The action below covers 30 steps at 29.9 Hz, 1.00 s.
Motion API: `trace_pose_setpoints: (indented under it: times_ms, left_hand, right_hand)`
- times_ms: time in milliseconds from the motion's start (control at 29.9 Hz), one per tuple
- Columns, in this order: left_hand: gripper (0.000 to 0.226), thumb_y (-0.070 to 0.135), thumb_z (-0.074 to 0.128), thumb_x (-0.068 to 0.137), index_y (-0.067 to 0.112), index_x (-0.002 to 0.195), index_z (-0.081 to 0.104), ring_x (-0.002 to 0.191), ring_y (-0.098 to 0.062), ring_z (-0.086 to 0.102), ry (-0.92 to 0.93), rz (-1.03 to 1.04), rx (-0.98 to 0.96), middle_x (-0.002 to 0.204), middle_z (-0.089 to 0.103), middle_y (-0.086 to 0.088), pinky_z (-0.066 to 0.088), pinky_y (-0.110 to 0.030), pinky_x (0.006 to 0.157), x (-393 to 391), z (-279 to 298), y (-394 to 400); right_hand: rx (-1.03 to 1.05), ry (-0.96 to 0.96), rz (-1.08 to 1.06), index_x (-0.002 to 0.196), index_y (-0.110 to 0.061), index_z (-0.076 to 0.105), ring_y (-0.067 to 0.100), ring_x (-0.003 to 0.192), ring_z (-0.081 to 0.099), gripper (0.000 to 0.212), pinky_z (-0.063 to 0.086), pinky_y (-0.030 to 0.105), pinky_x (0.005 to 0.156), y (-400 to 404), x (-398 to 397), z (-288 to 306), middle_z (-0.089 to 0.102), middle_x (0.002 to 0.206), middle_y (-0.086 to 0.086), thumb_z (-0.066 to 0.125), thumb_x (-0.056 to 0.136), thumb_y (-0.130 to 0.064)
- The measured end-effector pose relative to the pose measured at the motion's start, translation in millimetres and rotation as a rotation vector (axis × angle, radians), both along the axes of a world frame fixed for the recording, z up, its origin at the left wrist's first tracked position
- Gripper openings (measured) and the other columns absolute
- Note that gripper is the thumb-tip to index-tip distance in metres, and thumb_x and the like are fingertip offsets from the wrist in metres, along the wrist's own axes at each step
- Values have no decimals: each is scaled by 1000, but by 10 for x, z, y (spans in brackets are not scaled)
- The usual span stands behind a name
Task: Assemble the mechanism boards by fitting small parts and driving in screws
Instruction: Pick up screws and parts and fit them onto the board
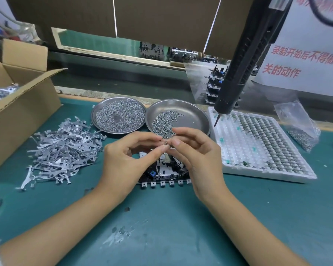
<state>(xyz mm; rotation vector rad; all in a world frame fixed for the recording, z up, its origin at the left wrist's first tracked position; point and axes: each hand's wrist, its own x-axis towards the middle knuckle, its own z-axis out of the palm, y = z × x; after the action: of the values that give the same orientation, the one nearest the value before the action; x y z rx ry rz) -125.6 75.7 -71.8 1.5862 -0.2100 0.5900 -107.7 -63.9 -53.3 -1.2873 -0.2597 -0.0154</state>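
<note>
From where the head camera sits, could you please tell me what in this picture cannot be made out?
- Head view: the tiny part pinched between the left hand and right hand is too small to identify.
- Head view: both hands hide most of the mechanism board.
- Head view: the cardboard box is cut off by the left edge.
- Head view: the electric screwdriver runs out past the top edge.

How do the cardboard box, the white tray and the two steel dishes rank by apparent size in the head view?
1. cardboard box, nearer, partly cut off
2. white tray
3. left dish and right dish: look alike
</note>
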Motion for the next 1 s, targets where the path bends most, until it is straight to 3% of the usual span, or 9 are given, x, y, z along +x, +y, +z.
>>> trace_pose_setpoints:
  times_ms: [167,267,367,434,501,634,768,868,1002]
  left_hand:
    - [19,17,72,75,22,94,73,80,-6,69,5,17,86,85,74,7,50,-13,74,12,-9,12]
    - [16,20,69,76,21,91,74,82,-1,66,24,42,105,87,72,8,47,-9,74,22,-17,24]
    - [13,24,71,73,26,85,74,75,-2,66,100,49,-4,83,73,10,52,-15,73,32,-16,18]
    - [12,23,72,72,25,84,73,71,-2,66,124,59,-38,79,73,11,53,-16,72,44,-17,20]
    - [12,20,73,72,22,84,73,72,-2,67,133,54,-54,79,73,10,53,-15,72,51,-15,25]
    - [12,17,74,72,19,84,72,74,-4,69,148,43,-77,80,74,8,54,-16,73,60,-11,21]
    - [13,16,74,71,19,83,72,74,-4,68,149,42,-81,80,74,8,53,-14,72,65,-2,23]
    - [13,15,74,70,19,82,72,74,-3,68,150,37,-84,80,74,8,53,-14,73,58,7,16]
    - [17,16,74,67,16,84,72,72,-5,68,170,24,-93,80,74,5,55,-17,73,41,12,13]
  right_hand:
    - [-303,-237,-111,89,-22,70,18,84,69,23,57,31,76,-17,-56,37,72,84,2,62,87,-1]
    - [-495,-342,-243,76,-30,69,16,68,67,26,55,25,65,-190,16,160,70,72,-2,56,78,-8]
    - [-715,-255,-407,60,-30,65,13,61,62,24,48,22,59,-595,228,267,65,58,-6,50,69,-13]
    - [-926,-168,-497,68,-25,68,9,64,59,21,45,22,62,-955,419,281,64,61,-9,54,74,-9]
    - [-1149,-118,-541,87,-16,71,13,70,56,24,40,23,65,-1299,602,278,65,76,-3,55,79,0]
    - [-1480,-144,-395,106,-8,69,22,78,57,35,50,32,74,-1689,835,280,67,91,8,55,79,8]
    - [-1638,-224,-294,105,-18,71,16,71,56,41,44,24,59,-1721,912,286,66,87,1,55,78,8]
    - [-1786,-315,-284,108,-20,69,19,80,60,42,52,30,68,-1699,951,305,71,95,2,55,80,7]
    - [-1877,-317,-243,107,-16,68,22,85,55,37,35,26,64,-1710,983,306,68,97,3,51,82,6]
